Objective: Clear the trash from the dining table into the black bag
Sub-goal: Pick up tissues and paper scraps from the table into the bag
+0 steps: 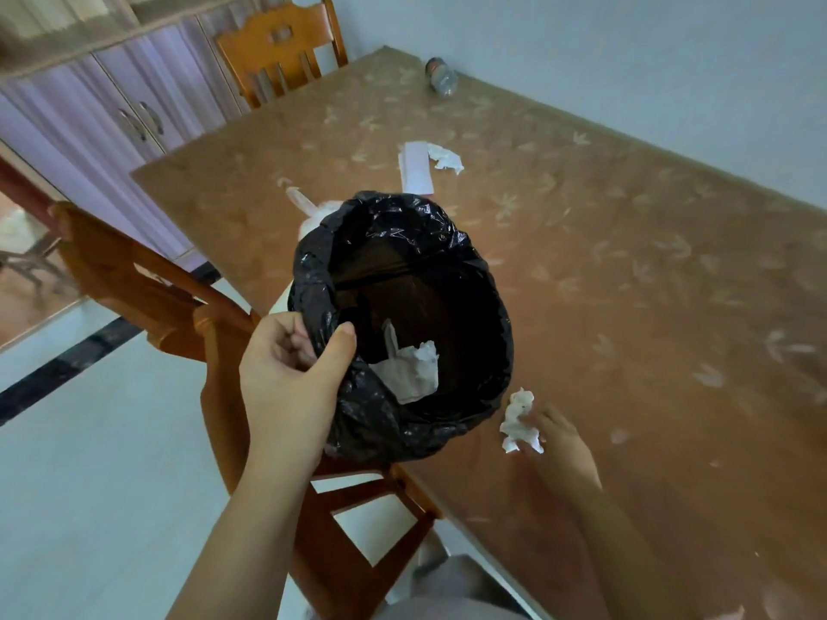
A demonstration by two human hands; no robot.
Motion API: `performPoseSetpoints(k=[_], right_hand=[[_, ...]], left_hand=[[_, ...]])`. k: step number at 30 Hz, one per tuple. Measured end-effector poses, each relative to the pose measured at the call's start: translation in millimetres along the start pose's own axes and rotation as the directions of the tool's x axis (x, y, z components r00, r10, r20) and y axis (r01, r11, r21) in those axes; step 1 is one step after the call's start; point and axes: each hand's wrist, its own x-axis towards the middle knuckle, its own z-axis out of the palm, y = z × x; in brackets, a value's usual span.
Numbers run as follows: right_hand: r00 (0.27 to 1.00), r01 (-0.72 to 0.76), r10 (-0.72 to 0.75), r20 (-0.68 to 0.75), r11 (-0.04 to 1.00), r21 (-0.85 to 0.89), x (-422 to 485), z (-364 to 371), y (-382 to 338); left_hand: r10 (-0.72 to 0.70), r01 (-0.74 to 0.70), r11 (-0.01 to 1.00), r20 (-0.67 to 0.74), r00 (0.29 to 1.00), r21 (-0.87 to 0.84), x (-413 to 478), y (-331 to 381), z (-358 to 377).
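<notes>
The left hand [286, 378] is nearest the camera; its grip is clamped on the rim of the black bag [474, 364], thumb inside and fingers outside. The bag is open over the desk [626, 270] edge, above a wooden chair [147, 284]. Inside it lies white paper trash [409, 373]. Just right of the bag, the right hand [559, 440] has its grip closed on a crumpled tissue [519, 418], low over the desk. Further away on the desk lie a flat white paper [416, 167] touching another crumpled tissue [445, 157], and at the far edge a plastic bottle [441, 76] on its side.
</notes>
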Motion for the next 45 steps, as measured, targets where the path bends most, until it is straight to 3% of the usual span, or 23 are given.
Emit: performPoseSetpoints(k=[4,7,10,15,20,26,31,37,42,45], right_hand=[[0.999,0.036,-0.034,0.026,0.995,-0.093,4.7,4.9,1.4],[0.999,-0.039,0.038,0.006,0.987,0.157,2.7,2.3,-3.3],[0.995,-0.1,0.101,0.01,0.955,0.28,-4.4,-4.9,-9.5],[0.97,-0.135,0.196,-0.145,0.928,0.347,-18.9,-23.2,-22.4],[0.935,-0.089,0.201,-0.29,0.93,0.358,-30.5,-52.4,-43.4],[0.824,0.115,0.102,-0.558,0.934,0.34,-43.4,-83.0,-103.0],[0.808,0.275,-0.056,-0.586,0.917,0.291,-58.2,-85.4,-158.5],[0.85,0.362,-0.267,-0.453,0.922,0.137,-76.5,-73.2,-210.0],[0.757,0.406,-0.323,-0.568,0.914,0.022,-87.0,-69.3,-241.2],[0.694,0.352,-0.29,-0.659,0.935,-0.042,-88.7,-63.7,-260.1]], left_hand=[[0.004,-0.004,1.0,0.004,1.0,0.013,1.3,-3.5,0.7],[-0.019,0.019,1.0,0.004,1.0,0.002,1.3,-6.0,1.0],[-0.046,0.047,0.998,0.016,0.999,-0.043,1.9,-7.3,0.8],[-0.083,0.09,0.989,0.061,0.995,-0.115,2.4,-9.3,0.6],[-0.104,0.127,0.976,0.13,0.986,-0.177,5.1,-14.8,-2.0],[-0.121,0.162,0.957,0.177,0.977,-0.241,8.3,-22.6,-11.4],[-0.119,0.167,0.959,0.213,0.97,-0.227,10.2,-24.0,-26.5],[-0.084,0.148,0.954,0.241,0.967,-0.261,18.1,-22.4,-53.0],[-0.047,0.157,0.91,0.282,0.958,-0.385,41.2,-13.7,-82.2],[0.035,0.089,0.889,0.261,0.965,-0.449,66.1,-7.0,-99.2]])
